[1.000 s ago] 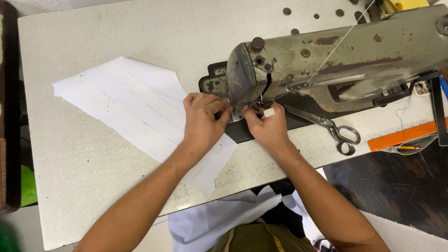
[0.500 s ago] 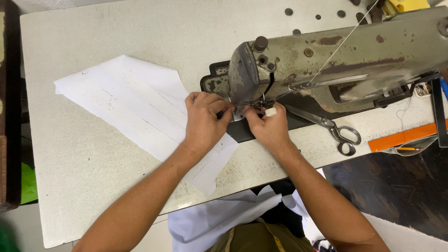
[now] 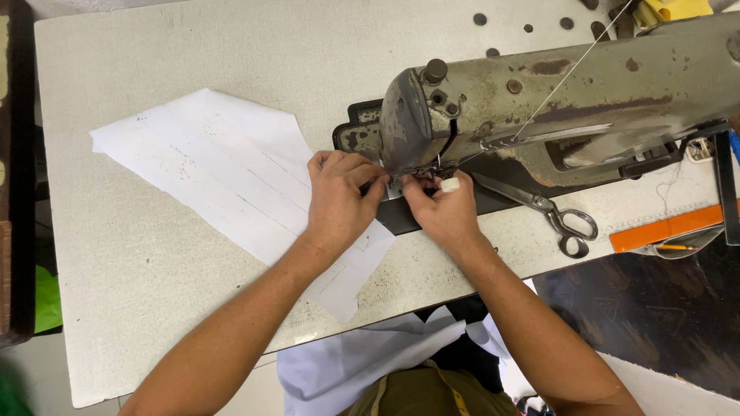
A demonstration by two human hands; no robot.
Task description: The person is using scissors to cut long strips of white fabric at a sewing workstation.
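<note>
— Hands? Left hand (image 3: 339,202), right hand (image 3: 443,212): fingers pinched together at the needle of the worn grey-green metal sewing machine (image 3: 555,108).
— Flat white paper pattern piece (image 3: 223,173)?
— Under the left hand, on the speckled pale worktop (image 3: 139,308).

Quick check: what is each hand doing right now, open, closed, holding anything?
Left hand: fingers curled, pinching at the needle area of the sewing machine, resting on white fabric.
Right hand: fingers pinched closed at the same spot; what it grips cannot be told.
</note>
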